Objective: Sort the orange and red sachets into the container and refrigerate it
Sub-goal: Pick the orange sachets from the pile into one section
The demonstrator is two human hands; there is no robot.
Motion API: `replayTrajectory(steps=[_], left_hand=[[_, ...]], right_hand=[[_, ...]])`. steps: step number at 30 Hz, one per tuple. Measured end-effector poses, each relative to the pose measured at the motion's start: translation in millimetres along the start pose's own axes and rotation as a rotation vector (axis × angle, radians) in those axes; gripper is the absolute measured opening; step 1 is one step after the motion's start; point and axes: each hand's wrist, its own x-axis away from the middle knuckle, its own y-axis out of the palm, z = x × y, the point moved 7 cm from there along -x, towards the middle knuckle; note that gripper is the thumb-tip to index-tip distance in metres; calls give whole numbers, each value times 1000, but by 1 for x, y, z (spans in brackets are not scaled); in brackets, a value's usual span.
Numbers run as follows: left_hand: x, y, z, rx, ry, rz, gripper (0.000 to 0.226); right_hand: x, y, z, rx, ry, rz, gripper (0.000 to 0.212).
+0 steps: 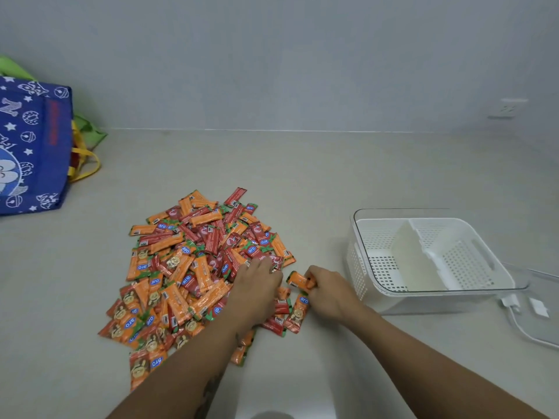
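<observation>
beside the container (435,258) your right hand (328,290) pinched a light, slippery orange sachet (299,280) by its end, while your left hand (257,287) rested flat on the pile (193,267).

A heap of sachets (193,267) lies on the bench (302,164), left of centre. The container (429,255) stands on the bench to the right of the heap, apart from it, with a divider (414,255) inside. Its lid (538,306) lies just right of it, toward the near edge. A bag (30,146) stands at the far left, behind the heap, near the wall (272,55). The left hand (257,285) rests on the heap's right edge. The right hand (326,287), between heap and container, holds one sachet (299,279).
</observation>
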Motion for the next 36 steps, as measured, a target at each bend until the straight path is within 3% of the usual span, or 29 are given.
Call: replayTrajectory(steps=[4, 9, 11, 15, 18, 22, 26, 30, 36], left_hand=[[11, -26, -7, 270, 24, 247, 9], [36, -61, -33, 560, -141, 435, 12], [46, -61, -47, 525, -213, 422, 4], [72, -40, -76, 349, -383, 272, 26], [90, -13, -91, 214, -485, 53, 42], [103, 1, -94, 197, -529, -57, 37], [106, 1, -88, 174, -517, -63, 31], [107, -6, -82, 281, -515, 47, 10], [108, -13, -69, 460, -463, 162, 18]], right_hand=[[11, -2, -3, 0, 43, 42, 4], [24, 13, -22, 254, -145, -8, 29], [26, 28, -22, 361, -205, -40, 33], [28, 37, -18, 433, -205, -9, 28], [28, 32, -15, 506, -189, 12, 29], [29, 27, -14, 518, -205, 62, 26], [31, 17, -28, 210, -208, 49, 5], [28, 20, -52, 101, -246, -1, 20], [22, 56, -61, 146, -167, -187, 41]])
